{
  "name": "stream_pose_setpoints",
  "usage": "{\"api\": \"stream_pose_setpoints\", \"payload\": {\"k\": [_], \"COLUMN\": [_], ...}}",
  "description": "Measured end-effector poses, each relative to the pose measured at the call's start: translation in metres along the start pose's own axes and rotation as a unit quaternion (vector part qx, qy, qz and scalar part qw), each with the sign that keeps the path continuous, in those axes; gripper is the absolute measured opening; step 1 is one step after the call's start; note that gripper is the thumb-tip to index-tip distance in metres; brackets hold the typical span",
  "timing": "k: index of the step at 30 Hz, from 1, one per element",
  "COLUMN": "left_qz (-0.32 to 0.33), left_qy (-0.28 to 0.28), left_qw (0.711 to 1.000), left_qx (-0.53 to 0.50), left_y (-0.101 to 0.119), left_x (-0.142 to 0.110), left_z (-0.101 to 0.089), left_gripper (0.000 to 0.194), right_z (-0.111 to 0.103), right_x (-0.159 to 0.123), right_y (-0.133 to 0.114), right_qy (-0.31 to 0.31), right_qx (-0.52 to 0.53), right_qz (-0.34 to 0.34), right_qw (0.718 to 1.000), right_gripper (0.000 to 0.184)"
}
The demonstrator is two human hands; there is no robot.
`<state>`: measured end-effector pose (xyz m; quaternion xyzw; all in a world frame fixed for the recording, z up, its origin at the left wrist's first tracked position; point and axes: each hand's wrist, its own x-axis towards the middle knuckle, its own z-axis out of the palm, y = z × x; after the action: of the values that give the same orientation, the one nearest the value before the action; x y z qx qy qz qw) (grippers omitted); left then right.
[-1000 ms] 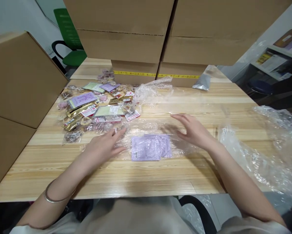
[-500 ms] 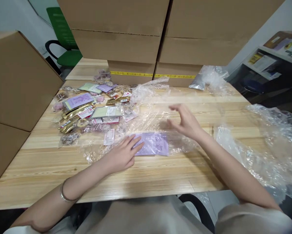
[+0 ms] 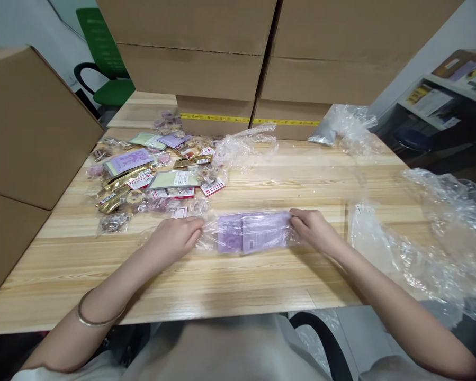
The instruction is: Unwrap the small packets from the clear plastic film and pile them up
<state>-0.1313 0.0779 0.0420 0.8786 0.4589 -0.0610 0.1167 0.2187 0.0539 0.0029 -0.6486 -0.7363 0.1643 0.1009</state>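
Observation:
Two flat purple packets [image 3: 263,232] lie side by side, overlapping, inside clear plastic wrap [image 3: 209,233] near the front of the table. My left hand [image 3: 174,235] pinches the gathered wrap at the packets' left end. At their right end, my right hand [image 3: 313,227] is closed on the wrap by the upper corner. The wrap is stretched between both hands. Just beyond my left hand is a small white-labelled packet [image 3: 179,212], partly covered.
A pile of small snack packets, gold, green and purple [image 3: 128,161], covers the table's left. Crumpled clear film [image 3: 241,145] lies behind, with more plastic [image 3: 412,254] along the right edge. Cardboard boxes [image 3: 217,74] stand at the back, and another box [image 3: 35,132] at left.
My left hand has moved left off the purple packets onto the wrap's end. My right hand has come down and closed on the other end. The wrap now folds over the packets.

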Motion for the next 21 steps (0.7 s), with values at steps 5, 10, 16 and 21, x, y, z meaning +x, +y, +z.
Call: {"api": "stream_pose_setpoints", "payload": {"k": [5,10,16,21], "left_qz": [-0.051,0.121,0.252,0.225], "left_qy": [0.006,0.218,0.145,0.123], "left_qw": [0.991,0.963,0.957,0.966], "left_qx": [0.121,0.105,0.008,-0.017], "left_y": [0.01,0.025,0.053,0.056], "left_x": [0.008,0.009,0.023,0.028], "left_z": [0.032,0.055,0.074,0.08], "left_gripper": [0.028,0.045,0.056,0.053], "right_z": [0.014,-0.002,-0.023,-0.006], "right_x": [0.0,-0.028,-0.03,-0.022], "right_y": [-0.016,-0.005,0.022,-0.013], "right_qy": [0.018,0.118,-0.097,0.119], "right_qx": [-0.163,-0.169,-0.01,0.166], "right_qz": [0.059,-0.002,0.154,0.129], "right_qw": [0.985,0.979,0.983,0.97], "right_gripper": [0.028,0.058,0.063,0.045]}}
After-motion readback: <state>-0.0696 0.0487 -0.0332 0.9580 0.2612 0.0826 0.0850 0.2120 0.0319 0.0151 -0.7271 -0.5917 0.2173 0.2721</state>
